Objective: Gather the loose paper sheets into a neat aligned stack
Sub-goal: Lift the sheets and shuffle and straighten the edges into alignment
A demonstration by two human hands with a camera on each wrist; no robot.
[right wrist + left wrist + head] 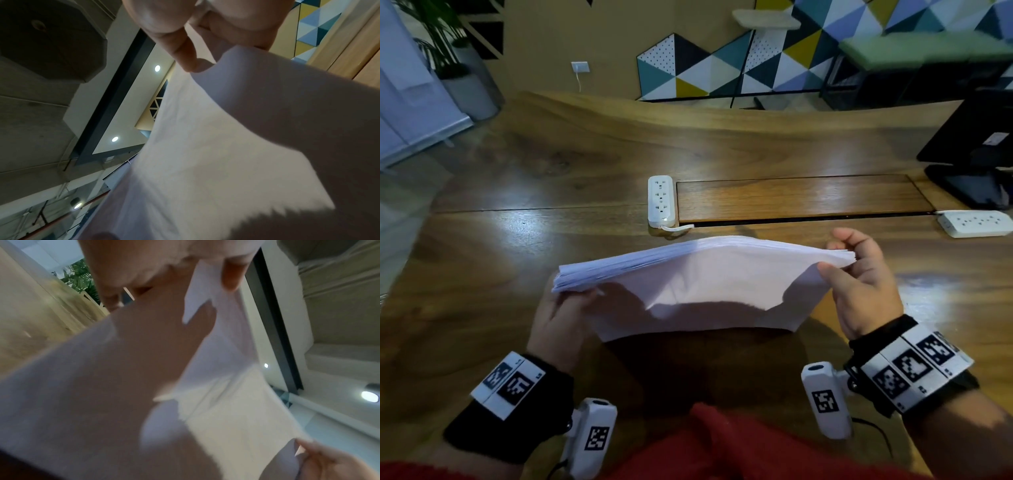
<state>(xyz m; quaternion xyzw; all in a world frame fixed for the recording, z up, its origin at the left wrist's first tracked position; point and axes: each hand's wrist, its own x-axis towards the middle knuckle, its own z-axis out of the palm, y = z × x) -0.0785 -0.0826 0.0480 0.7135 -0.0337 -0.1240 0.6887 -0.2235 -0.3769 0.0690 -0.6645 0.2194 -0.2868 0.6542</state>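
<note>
A thick stack of white paper sheets (705, 274) is held up on edge above the wooden table (517, 246), bowed upward in the middle. My left hand (565, 311) grips its left end, with the fingers hidden behind the sheets. My right hand (859, 274) pinches the right end between thumb and fingers. In the left wrist view the paper sheets (216, 386) fill most of the picture, with my left hand (230, 269) pinching them at the top. The right wrist view shows the sheets (226, 146) from below and my right hand (195, 48) holding their edge.
A white power strip (661, 200) lies just beyond the stack, beside a wooden cable hatch (801, 197). A second power strip (976, 223) lies at the right, near a black monitor stand (976, 164). Bare tabletop spreads to the left.
</note>
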